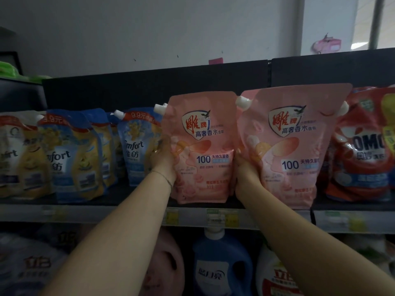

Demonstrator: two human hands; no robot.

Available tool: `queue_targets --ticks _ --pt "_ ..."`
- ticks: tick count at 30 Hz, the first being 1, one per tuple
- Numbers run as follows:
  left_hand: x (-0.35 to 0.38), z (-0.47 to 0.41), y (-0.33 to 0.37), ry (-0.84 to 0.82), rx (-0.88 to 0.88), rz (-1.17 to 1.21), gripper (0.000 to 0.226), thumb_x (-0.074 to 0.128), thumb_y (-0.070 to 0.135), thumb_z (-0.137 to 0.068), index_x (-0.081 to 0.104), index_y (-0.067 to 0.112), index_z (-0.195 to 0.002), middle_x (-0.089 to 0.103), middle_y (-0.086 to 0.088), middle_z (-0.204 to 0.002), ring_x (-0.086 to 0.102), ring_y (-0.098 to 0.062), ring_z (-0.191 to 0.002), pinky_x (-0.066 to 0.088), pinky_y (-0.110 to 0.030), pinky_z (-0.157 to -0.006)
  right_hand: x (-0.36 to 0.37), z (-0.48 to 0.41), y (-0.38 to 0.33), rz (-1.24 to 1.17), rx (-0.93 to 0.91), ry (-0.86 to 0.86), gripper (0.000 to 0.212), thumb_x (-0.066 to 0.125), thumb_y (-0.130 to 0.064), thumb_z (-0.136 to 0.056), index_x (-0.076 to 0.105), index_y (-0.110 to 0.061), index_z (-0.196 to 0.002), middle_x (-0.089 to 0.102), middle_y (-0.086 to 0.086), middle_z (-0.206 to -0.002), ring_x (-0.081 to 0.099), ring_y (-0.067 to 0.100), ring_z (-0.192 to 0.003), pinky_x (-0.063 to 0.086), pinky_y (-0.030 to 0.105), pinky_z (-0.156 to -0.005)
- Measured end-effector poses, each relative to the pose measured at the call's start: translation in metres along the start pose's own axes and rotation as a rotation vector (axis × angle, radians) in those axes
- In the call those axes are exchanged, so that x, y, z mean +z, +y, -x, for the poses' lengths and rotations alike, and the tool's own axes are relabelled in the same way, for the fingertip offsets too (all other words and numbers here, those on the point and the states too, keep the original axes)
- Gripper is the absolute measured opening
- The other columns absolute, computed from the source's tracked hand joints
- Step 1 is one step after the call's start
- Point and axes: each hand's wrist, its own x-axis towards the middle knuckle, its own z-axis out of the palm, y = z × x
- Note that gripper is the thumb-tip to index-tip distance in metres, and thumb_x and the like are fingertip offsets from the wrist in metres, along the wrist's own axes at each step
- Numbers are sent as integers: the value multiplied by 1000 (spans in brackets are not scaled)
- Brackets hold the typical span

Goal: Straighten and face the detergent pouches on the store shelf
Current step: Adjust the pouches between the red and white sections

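Observation:
Two pink detergent pouches with white corner spouts stand upright on the upper shelf (136, 198), labels facing me. My left hand (162, 161) grips the left edge of the left pink pouch (201, 150). My right hand (245, 176) grips the lower left edge of the right pink pouch (292, 150), which sits slightly forward over the shelf lip. The fingertips of both hands are hidden behind the pouches.
Several blue and yellow Comfort pouches (136, 146) lean at uneven angles to the left. Red OMO pouches (363, 150) stand at the right. A price strip (213, 218) runs along the shelf front. Below are a blue detergent jug (222, 263) and other bottles.

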Motion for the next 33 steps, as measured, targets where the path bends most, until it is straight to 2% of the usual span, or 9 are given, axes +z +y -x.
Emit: queue_targets --ticks 3,6,9,14,17,23,25,28,33 --pt "-1 1 1 6 3 28 32 59 59 -84 67 28 -83 71 1 -87 66 -17 -76 51 -27 -65 1 -13 8 1 12 34 56 57 -68 -73 66 -30 -113 71 -1 -103 64 28 -99 45 52 -98" --pt "0 3 0 17 -14 56 32 61 56 -84 66 26 -74 70 0 -81 66 -20 -77 55 -32 -72 4 -8 7 43 2 76 48 58 -60 -83 65 -24 -114 69 -1 -103 62 25 -100 45 46 -100" --pt "3 7 0 38 35 99 27 63 49 -86 69 24 -75 70 0 -77 67 -22 -76 51 -28 -64 4 -5 4 46 -31 110 42 56 -52 -90 61 -20 -117 67 -2 -103 61 21 -99 45 43 -100" --pt "-5 19 -6 13 191 50 26 58 58 -84 70 41 -68 72 6 -84 68 -19 -87 55 -42 -85 7 -2 4 212 -165 104 41 36 -42 -102 57 -13 -122 64 6 -117 61 18 -93 48 29 -84" --pt "-14 31 -4 -29 331 -70 27 57 60 -85 64 34 -80 65 8 -85 64 -17 -90 52 -40 -88 4 8 12 316 -276 63 44 30 -34 -105 42 -10 -140 48 13 -140 48 29 -124 38 30 -96" --pt "-40 47 -8 -167 604 -380 102 72 81 -47 32 30 -125 46 16 -119 53 -12 -112 51 -42 -93 5 37 29 617 -499 -44 77 51 -20 -96 1 -10 -153 4 9 -159 7 27 -146 10 39 -119" --pt "-53 50 -15 -223 793 -609 120 68 85 -45 22 28 -139 33 10 -140 37 -17 -131 39 -45 -106 0 49 34 802 -633 -124 85 51 -16 -94 -10 -13 -153 -13 6 -159 -8 23 -146 3 39 -118" --pt "-64 56 -19 -331 833 -1008 134 56 85 -53 -21 30 -148 -21 2 -158 -14 -20 -147 4 -53 -116 0 55 33 1124 -914 -189 81 43 -23 -97 -18 -19 -151 -24 2 -158 -23 20 -144 -8 36 -116" --pt "-58 47 -18 -398 871 -1335 136 47 88 -55 -38 25 -140 -46 5 -147 -37 -19 -138 0 -58 -116 24 40 5 1406 -1242 -179 66 25 -36 -103 -23 -21 -146 -32 -6 -152 -31 14 -141 -20 26 -110"
